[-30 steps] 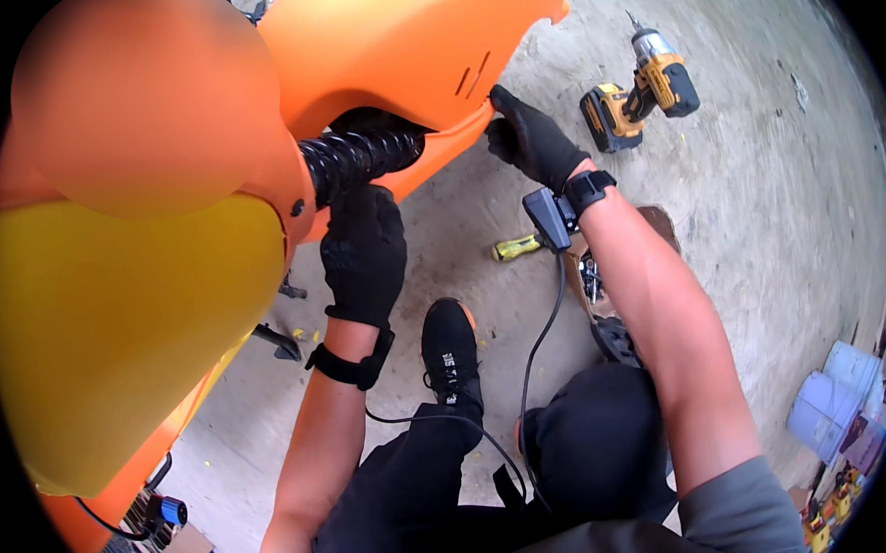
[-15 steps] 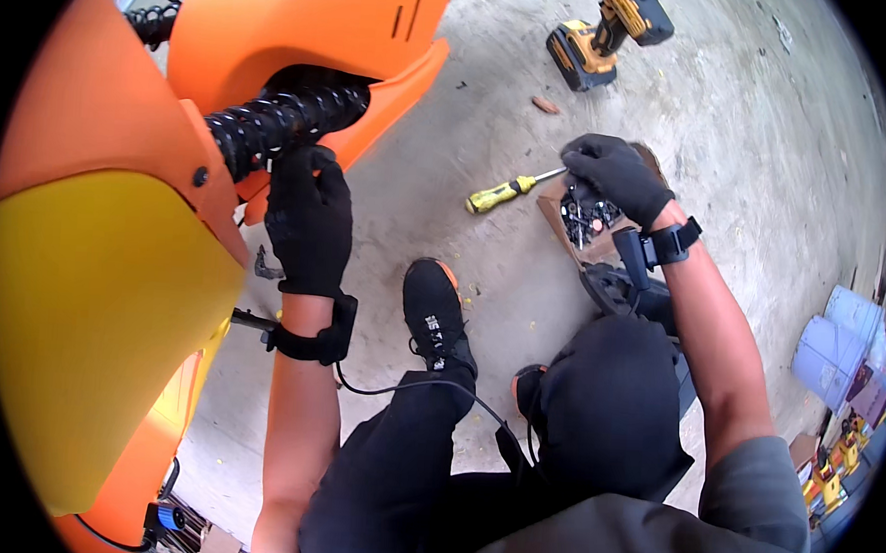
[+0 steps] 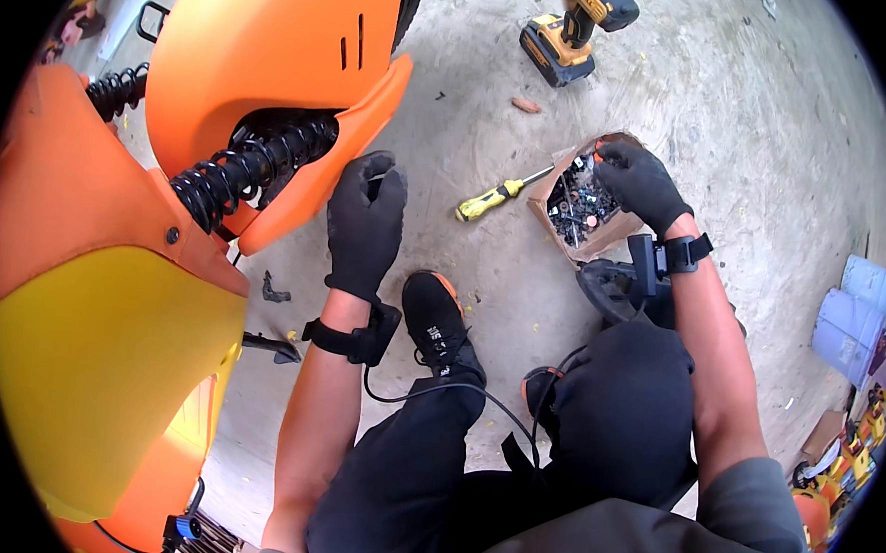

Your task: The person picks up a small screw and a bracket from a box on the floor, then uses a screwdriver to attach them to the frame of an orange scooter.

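Note:
My gloved left hand (image 3: 363, 227) is closed at the lower edge of the orange fender (image 3: 275, 37), right of the black coil spring (image 3: 254, 161); whatever its fingertips hold is too small to name. My gloved right hand (image 3: 636, 179) reaches over a cardboard box (image 3: 621, 226) of small black and metal hardware, fingers curled at its far side; what they grip is hidden. A yellow-handled screwdriver (image 3: 487, 204) lies on the concrete just left of the box. Beside the fender are an orange body panel (image 3: 79, 157) and a yellow panel (image 3: 107, 369).
A yellow-and-black cordless drill (image 3: 565, 43) stands on the floor above the box, near a small reddish piece (image 3: 526, 106). My knee (image 3: 617, 406) and shoe (image 3: 431, 321) are below. Blue buckets (image 3: 847, 318) and jumbled yellow items (image 3: 855, 448) line the right edge.
My right hand has left the fender edge and moved down-right over the box. My left hand has shifted from the spring to the fender's lower edge. The view has shifted too.

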The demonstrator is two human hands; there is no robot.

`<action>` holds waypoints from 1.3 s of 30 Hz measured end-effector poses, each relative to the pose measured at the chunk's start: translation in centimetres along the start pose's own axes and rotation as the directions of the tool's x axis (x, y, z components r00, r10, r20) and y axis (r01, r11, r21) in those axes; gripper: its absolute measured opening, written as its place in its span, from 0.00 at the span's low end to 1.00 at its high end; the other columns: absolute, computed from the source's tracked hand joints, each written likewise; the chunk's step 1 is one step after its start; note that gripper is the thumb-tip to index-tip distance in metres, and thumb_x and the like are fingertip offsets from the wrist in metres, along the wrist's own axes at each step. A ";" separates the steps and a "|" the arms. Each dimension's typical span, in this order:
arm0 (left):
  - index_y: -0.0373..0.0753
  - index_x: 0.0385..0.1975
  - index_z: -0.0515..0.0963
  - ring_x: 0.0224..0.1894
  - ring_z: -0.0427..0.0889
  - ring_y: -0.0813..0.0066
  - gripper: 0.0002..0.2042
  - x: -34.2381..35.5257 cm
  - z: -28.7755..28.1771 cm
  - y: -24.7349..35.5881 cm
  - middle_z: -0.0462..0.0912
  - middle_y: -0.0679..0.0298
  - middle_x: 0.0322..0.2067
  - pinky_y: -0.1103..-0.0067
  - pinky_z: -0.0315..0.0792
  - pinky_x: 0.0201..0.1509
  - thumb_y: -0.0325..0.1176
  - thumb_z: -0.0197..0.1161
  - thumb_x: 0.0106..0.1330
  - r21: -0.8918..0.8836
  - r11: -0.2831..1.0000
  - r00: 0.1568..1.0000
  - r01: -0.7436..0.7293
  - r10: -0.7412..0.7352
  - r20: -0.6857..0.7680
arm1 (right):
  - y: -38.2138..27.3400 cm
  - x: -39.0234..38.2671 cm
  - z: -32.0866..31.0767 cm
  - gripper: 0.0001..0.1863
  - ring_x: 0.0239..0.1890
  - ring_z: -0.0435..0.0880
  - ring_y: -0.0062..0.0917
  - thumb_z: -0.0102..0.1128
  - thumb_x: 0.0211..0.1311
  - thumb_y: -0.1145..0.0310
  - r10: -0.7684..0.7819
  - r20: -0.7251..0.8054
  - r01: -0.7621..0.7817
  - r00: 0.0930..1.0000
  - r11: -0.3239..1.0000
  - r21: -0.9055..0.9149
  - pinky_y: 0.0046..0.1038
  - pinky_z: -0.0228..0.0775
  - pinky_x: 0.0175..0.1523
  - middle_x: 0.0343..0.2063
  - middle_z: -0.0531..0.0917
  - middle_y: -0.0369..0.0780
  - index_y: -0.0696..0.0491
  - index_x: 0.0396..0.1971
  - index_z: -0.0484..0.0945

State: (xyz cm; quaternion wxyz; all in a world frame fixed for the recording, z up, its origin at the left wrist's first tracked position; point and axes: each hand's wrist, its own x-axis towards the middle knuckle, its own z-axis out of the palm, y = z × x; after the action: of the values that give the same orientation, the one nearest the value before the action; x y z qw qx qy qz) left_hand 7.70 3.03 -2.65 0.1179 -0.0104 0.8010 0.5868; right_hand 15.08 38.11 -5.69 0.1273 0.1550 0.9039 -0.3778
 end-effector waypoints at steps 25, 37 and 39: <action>0.31 0.57 0.72 0.54 0.79 0.64 0.20 0.4 -0.1 0.9 0.78 0.53 0.52 0.70 0.71 0.61 0.24 0.59 0.64 0.429 0.814 0.887 -0.392 0.457 -0.057 | -16.8 11.2 12.5 0.44 0.63 0.73 0.29 0.55 0.68 0.38 -0.278 0.371 -0.237 0.886 0.415 0.878 0.39 0.73 0.63 0.64 0.69 0.39 0.43 0.75 0.49; 0.31 0.60 0.68 0.55 0.78 0.61 0.23 1.4 0.8 1.8 0.72 0.50 0.58 0.69 0.72 0.61 0.23 0.60 0.64 0.447 0.792 0.881 -0.416 0.473 -0.020 | -16.2 12.3 12.6 0.47 0.59 0.78 0.33 0.60 0.66 0.41 -0.305 0.328 -0.193 0.894 0.397 0.897 0.37 0.78 0.59 0.61 0.73 0.46 0.46 0.75 0.48; 0.31 0.60 0.68 0.56 0.78 0.61 0.23 1.6 0.8 2.0 0.72 0.50 0.57 0.69 0.72 0.61 0.23 0.60 0.64 0.436 0.802 0.886 -0.408 0.463 -0.022 | -16.5 12.4 11.9 0.47 0.58 0.78 0.33 0.60 0.65 0.39 -0.303 0.338 -0.184 0.891 0.441 0.879 0.36 0.78 0.59 0.61 0.73 0.46 0.46 0.75 0.48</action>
State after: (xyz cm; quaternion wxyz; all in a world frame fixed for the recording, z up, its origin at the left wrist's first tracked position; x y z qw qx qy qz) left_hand 6.01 4.56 -1.36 -0.0719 0.1623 0.8945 0.4104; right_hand -1.17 20.80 -7.54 0.2171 0.0734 0.5155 -0.8257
